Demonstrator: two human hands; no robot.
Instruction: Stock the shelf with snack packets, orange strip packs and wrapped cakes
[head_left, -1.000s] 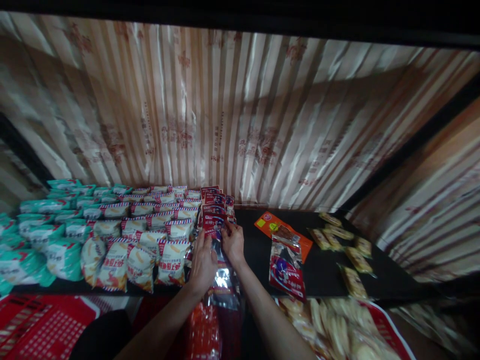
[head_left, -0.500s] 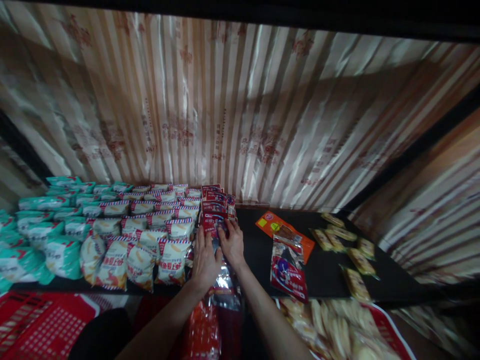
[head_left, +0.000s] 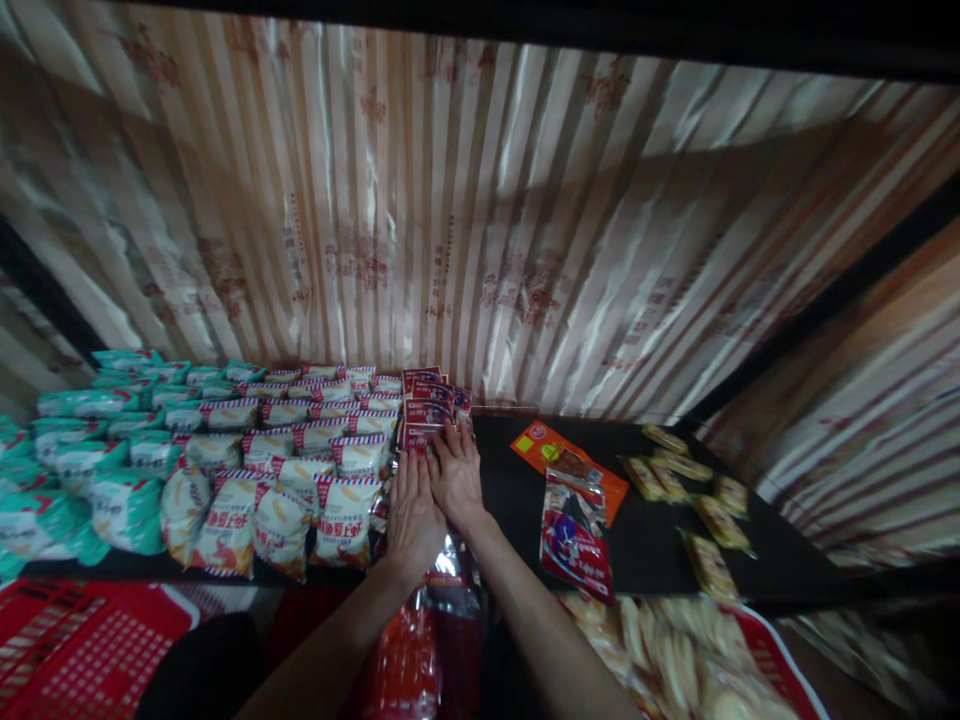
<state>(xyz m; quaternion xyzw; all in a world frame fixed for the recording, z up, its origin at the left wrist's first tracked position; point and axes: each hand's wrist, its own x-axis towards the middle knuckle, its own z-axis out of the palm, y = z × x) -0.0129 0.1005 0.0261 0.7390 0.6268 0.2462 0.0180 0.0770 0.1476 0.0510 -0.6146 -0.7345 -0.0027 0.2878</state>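
Note:
Both hands rest on a row of dark red snack packets (head_left: 424, 411) that runs back along the black shelf. My left hand (head_left: 412, 505) lies flat on the front of the row, fingers stretched away from me. Beside it my right hand (head_left: 457, 475) is laid on the packets too, fingers extended, its fingertips farther back. The two hands touch or nearly touch at the thumbs. Under the forearms, a shiny red package (head_left: 409, 655) shows below the shelf edge. White snack bags (head_left: 345, 520) with striped tops stand just left of my left hand.
Teal bags (head_left: 127, 505) fill the shelf's left end. Right of my hands lie an orange packet (head_left: 536, 447), a dark red packet (head_left: 576, 535) and several small yellow packs (head_left: 716, 530). Red baskets (head_left: 97, 640) stand below; the right one holds wrapped food (head_left: 679, 650).
My right hand has shifted slightly back and left along the packets, and its fingers have straightened. My left hand has flattened, its thumb drawing in toward the fingers.

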